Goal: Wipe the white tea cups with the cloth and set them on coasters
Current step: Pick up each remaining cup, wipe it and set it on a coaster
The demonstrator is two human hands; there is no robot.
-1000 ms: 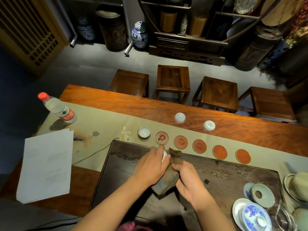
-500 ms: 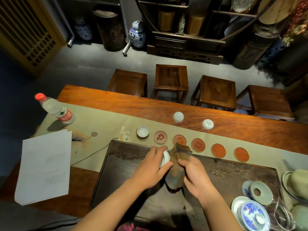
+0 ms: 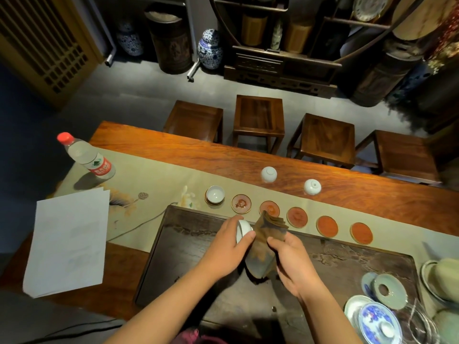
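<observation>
Left hand (image 3: 227, 247) grips a white tea cup (image 3: 243, 229) above the dark tray (image 3: 188, 244). Right hand (image 3: 291, 263) pinches the brown cloth (image 3: 264, 247) beside it. Five coasters (image 3: 296, 216) lie bare on the desk (image 3: 248, 160).

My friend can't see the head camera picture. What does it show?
A person's left hand holds a white tea cup beside a brown cloth held in the right hand. Behind them lie six coasters; only the leftmost coaster has a cup on it.
</observation>
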